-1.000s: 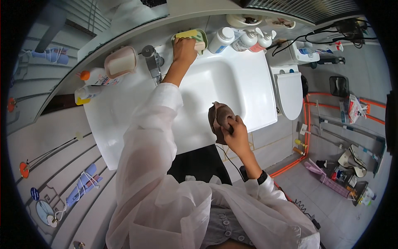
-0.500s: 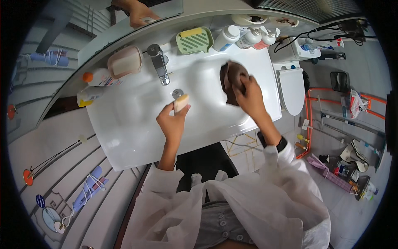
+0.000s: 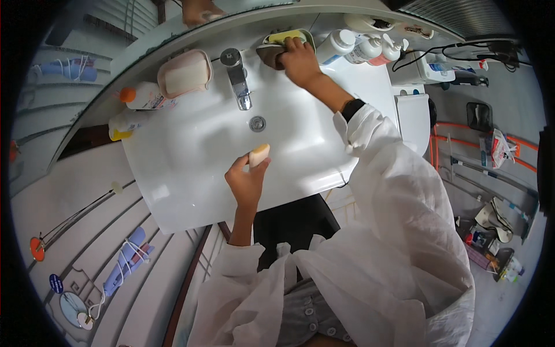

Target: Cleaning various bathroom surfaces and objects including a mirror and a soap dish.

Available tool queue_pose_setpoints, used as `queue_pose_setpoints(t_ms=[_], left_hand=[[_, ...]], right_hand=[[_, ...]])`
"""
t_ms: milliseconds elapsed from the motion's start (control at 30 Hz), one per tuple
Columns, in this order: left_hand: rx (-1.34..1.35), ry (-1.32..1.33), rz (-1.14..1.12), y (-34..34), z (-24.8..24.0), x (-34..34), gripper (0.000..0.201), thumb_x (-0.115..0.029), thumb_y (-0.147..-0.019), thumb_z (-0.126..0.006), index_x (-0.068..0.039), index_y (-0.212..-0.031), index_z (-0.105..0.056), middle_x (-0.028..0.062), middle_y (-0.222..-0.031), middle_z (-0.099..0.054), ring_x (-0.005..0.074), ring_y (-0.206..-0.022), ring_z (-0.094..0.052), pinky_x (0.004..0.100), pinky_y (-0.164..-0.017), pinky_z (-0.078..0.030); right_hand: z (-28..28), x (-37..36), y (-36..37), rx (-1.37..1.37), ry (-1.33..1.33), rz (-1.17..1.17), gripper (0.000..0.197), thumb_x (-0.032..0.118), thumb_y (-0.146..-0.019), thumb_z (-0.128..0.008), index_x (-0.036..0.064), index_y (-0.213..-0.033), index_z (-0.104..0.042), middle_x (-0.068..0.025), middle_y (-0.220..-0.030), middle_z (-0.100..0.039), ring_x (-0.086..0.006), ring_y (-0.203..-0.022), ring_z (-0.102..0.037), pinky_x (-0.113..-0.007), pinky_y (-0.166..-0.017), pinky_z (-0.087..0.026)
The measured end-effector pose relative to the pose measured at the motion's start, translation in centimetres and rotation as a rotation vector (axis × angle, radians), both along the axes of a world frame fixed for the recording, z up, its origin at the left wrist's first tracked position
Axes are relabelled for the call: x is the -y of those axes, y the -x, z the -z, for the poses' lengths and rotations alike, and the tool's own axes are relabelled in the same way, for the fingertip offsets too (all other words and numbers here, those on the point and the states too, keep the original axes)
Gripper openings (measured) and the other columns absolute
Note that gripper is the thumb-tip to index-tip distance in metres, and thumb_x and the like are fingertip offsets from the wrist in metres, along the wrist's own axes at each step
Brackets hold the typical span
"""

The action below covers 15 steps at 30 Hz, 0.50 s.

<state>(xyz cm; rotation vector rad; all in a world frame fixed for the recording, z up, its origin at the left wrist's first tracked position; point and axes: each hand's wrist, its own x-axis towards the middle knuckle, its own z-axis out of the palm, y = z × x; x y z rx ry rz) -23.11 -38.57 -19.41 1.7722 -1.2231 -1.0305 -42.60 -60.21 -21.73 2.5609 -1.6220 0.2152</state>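
My left hand pinches a small cream bar of soap with a yellowish top, held above the near part of the white washbasin. At the back of the basin my right hand is closed on a brown cloth, bunched against the soap dish. A yellow bar lies in that dish behind my fingers. Cloth and hand hide most of the dish. The chrome tap stands to the left of my right hand, over the drain.
Left of the tap are a pinkish soap box and an orange-capped bottle. White bottles and a pink pump bottle line the back right. A toilet stands right of the basin; a mirror edge runs behind.
My right hand has carried the brown cloth from the basin's right side up and left to the soap dish at the back. My left hand keeps the soap, nearly unmoved.
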Motion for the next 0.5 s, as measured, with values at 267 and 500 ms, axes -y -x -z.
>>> queue_pose_setpoints(t_ms=[267, 500], left_hand=[[0.038, -0.039, -0.043, -2.6, 0.0, -0.2, 0.029, -0.01, -0.068, -0.077, 0.003, -0.093, -0.069, 0.0097, -0.079, -0.069, 0.0125, -0.069, -0.063, 0.0267, -0.065, -0.051], [0.008, -0.034, -0.092, -3.4, 0.0, -0.6, 0.03, -0.012, -0.069, -0.078, 0.003, -0.093, -0.069, 0.0096, -0.078, -0.068, 0.0126, -0.069, -0.063, 0.0262, -0.066, -0.05]], right_hand=[[-1.2, -0.3, 0.3, -0.327, -0.1, 0.217, 0.019, 0.022, -0.081, -0.054, 0.0142, -0.082, -0.072, -0.0118, -0.108, -0.053, -0.0267, -0.103, -0.047, -0.036, -0.081, -0.04], [-2.5, 0.4, 0.0, -0.03, -0.015, 0.311, 0.017, 0.015, -0.075, -0.055, 0.0102, -0.077, -0.071, -0.017, -0.103, -0.053, -0.031, -0.098, -0.049, -0.038, -0.078, -0.044]])
